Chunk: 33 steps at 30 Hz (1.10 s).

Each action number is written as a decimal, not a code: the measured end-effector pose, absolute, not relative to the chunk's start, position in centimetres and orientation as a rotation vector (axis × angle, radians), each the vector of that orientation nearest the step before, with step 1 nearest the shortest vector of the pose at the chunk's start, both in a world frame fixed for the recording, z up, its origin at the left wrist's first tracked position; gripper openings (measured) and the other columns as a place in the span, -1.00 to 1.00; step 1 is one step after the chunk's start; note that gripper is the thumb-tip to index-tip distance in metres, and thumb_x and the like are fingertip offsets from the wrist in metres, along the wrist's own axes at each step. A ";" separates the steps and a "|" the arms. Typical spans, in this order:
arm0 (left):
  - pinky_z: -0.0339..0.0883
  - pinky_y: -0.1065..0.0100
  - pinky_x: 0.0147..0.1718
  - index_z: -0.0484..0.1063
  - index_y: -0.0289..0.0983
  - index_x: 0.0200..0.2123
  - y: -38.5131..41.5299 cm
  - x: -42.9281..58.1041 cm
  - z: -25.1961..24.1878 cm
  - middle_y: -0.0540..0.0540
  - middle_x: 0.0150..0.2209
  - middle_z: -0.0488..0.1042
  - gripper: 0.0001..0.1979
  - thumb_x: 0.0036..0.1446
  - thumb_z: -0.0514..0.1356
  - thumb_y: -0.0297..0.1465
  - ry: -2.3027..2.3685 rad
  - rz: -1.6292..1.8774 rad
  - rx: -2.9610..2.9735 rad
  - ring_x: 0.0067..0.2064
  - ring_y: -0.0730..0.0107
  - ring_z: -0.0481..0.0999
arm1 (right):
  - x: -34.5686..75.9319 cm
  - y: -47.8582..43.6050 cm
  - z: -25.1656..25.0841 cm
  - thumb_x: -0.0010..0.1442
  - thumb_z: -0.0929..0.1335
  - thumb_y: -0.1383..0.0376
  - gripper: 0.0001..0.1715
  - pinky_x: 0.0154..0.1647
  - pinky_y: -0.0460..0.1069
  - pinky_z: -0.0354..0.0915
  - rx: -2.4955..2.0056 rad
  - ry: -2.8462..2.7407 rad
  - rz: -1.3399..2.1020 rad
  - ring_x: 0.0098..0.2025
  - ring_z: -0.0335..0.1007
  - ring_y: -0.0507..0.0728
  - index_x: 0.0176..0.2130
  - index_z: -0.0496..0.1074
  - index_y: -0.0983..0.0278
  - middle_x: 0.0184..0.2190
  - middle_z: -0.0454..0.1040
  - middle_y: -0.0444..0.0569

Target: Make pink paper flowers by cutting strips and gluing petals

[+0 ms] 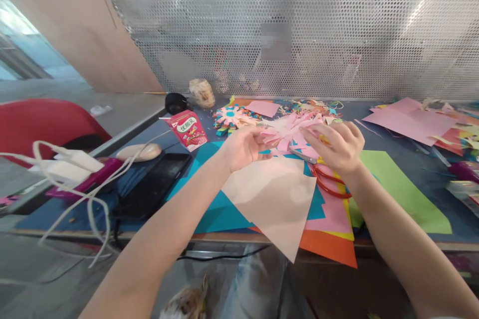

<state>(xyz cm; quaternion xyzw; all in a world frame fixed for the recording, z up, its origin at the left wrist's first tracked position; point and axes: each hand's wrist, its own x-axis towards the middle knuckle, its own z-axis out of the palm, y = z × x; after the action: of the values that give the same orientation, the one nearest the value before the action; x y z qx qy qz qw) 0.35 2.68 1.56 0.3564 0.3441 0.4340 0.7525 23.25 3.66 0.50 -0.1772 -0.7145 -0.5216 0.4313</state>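
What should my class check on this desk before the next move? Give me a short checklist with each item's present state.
1. Left hand and right hand at either side of the pink fringed paper: ok.
2. Grip firm: cannot tell from this one view.
3. Blades of the red-handled scissors closed: cannot tell; they do not show clearly.
4. Cream sheet fully on the table: not ok; a corner overhangs the front edge.
5. Orange sheet fully on the table: not ok; it overhangs too.
6. Drink carton apart from both hands: ok.
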 end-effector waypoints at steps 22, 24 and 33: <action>0.30 0.48 -0.51 0.27 -0.27 -0.46 2.3 1.1 1.1 0.10 -0.54 0.35 -0.80 -0.21 0.21 -0.58 0.834 1.150 0.901 -0.55 0.60 0.35 | 22.4 2.5 0.9 0.07 0.39 0.33 -0.84 -0.34 0.00 0.17 -0.352 -1.874 -1.410 -0.36 0.23 0.01 -0.30 0.45 0.06 -0.37 0.46 -0.21; 0.30 0.49 -0.51 0.28 -0.28 -0.47 2.3 1.2 1.1 0.11 -0.56 0.34 -0.81 -0.21 0.21 -0.58 0.842 1.150 0.909 -0.55 0.62 0.35 | 22.3 2.5 1.0 0.04 0.40 0.36 -0.84 -0.35 -0.01 0.17 -0.311 -1.868 -1.372 -0.36 0.21 0.02 -0.32 0.45 0.11 -0.38 0.46 -0.20; 0.39 0.45 -0.44 0.34 -0.28 -0.41 2.3 1.2 0.9 0.05 -0.47 0.45 -0.78 -0.21 0.24 -0.58 0.877 1.201 0.882 -0.45 0.54 0.46 | 22.5 2.6 1.0 0.08 0.37 0.36 -0.81 -0.33 -0.01 0.13 -0.335 -1.883 -1.349 -0.36 0.18 0.00 -0.27 0.43 0.08 -0.38 0.43 -0.20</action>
<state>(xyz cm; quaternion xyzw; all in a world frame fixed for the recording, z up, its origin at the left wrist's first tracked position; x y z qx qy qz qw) 1.20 2.30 0.91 0.3880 0.3861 0.5284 0.6490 22.50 2.64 0.96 -0.1319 -0.7408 -0.5308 0.3900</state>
